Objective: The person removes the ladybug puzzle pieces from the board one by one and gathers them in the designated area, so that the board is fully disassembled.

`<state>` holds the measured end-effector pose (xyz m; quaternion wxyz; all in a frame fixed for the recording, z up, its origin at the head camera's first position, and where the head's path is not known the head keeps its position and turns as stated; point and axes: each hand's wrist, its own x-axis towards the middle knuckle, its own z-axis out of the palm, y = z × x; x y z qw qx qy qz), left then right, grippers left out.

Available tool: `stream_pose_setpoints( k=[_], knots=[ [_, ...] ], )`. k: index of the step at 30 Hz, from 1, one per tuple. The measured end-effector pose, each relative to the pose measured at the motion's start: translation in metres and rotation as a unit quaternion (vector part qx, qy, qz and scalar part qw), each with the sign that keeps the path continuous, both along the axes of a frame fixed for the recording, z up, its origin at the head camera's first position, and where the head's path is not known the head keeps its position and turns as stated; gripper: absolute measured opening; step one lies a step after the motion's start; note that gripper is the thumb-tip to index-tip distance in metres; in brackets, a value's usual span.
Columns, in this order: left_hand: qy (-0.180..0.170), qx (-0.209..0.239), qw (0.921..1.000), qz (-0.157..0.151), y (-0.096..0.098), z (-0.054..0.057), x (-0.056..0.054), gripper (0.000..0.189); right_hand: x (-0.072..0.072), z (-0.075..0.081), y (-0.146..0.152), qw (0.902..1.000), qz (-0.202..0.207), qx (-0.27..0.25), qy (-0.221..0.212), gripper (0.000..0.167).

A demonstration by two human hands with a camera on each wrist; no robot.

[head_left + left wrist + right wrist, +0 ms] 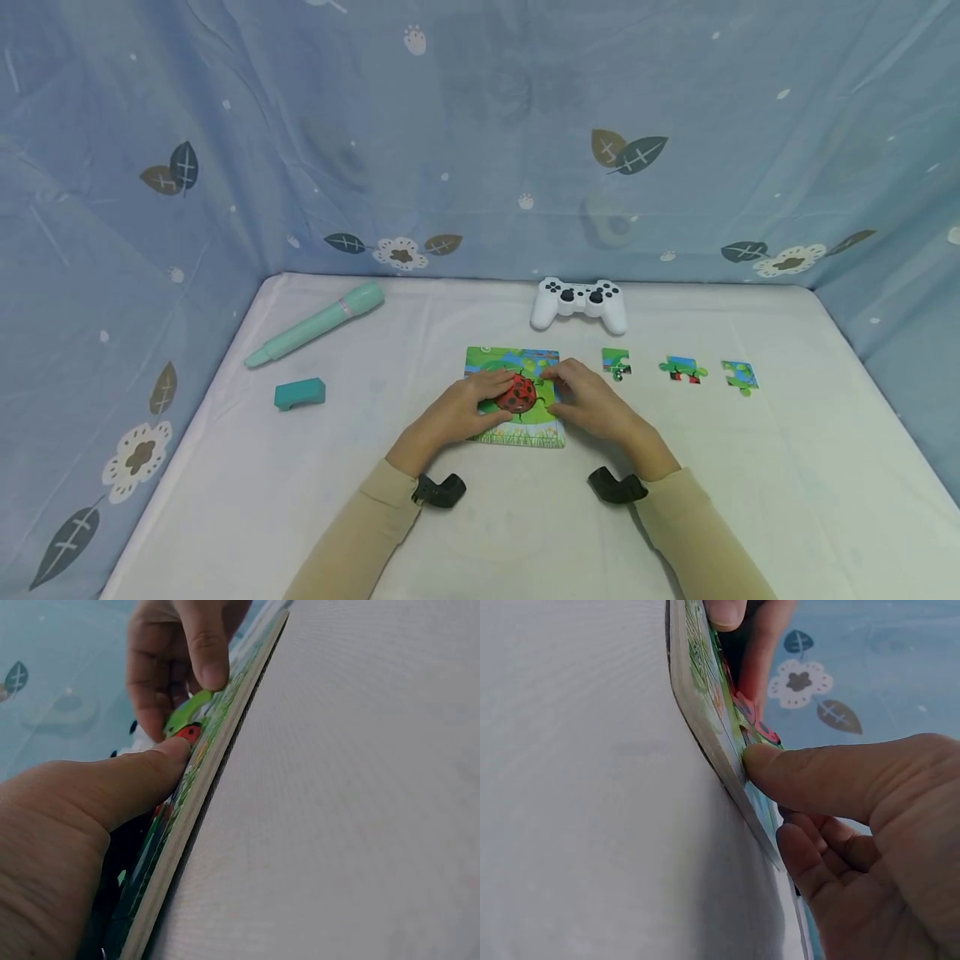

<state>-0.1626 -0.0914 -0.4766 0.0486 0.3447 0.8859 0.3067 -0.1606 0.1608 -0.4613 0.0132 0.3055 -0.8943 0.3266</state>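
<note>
A picture puzzle board [517, 437] with a red spotted ladybug [519, 397] lies on the table in front of me. My left hand [461, 408] spans its left side, thumb and fingers around the ladybug. Opposite it, my right hand [600, 407] is at the board's right edge. In the left wrist view, a green puzzle piece [189, 712] stands tilted above the board, pinched by the right thumb and fingers. My left thumb touches the red part beside it. The right wrist view shows the ladybug's red edge [748, 707] raised; the left fingertips are partly hidden.
Three loose puzzle pieces [683, 369] lie in a row right of the board. A white game controller [578, 306] sits behind it. To the left are a mint-green pen-shaped object [315, 325] and a teal block [300, 393]. Patterned blue cloth [480, 150] hangs behind.
</note>
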Motion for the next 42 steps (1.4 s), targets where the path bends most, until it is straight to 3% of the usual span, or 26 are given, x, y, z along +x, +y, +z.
stream_pose_setpoints(
  k=[4, 10, 21, 35, 42],
  knots=[
    [0.002, -0.004, 1.0, -0.002, 0.001, 0.0, 0.0, 0.059, -0.001, 0.0, 0.003, 0.9999, -0.016, 0.0, -0.003, 0.043],
    [0.005, -0.005, 1.0, -0.007, 0.001, -0.002, -0.001, 0.059, -0.002, 0.008, 0.017, 0.9965, -0.05, -0.011, -0.066, 0.042],
    [0.006, 0.002, 0.9998, -0.016, 0.005, -0.001, 0.002, 0.058, 0.0, 0.019, 0.071, 0.9895, -0.092, -0.028, -0.108, 0.041],
    [0.001, -0.007, 1.0, -0.004, 0.0, -0.001, 0.001, 0.059, 0.036, 0.025, 0.17, 0.9849, -0.155, 0.009, -0.077, 0.042],
    [0.0, -0.002, 1.0, -0.004, 0.0, -0.001, 0.002, 0.059, 0.056, 0.02, 0.217, 0.9691, -0.222, 0.036, -0.1, 0.048]
  ],
)
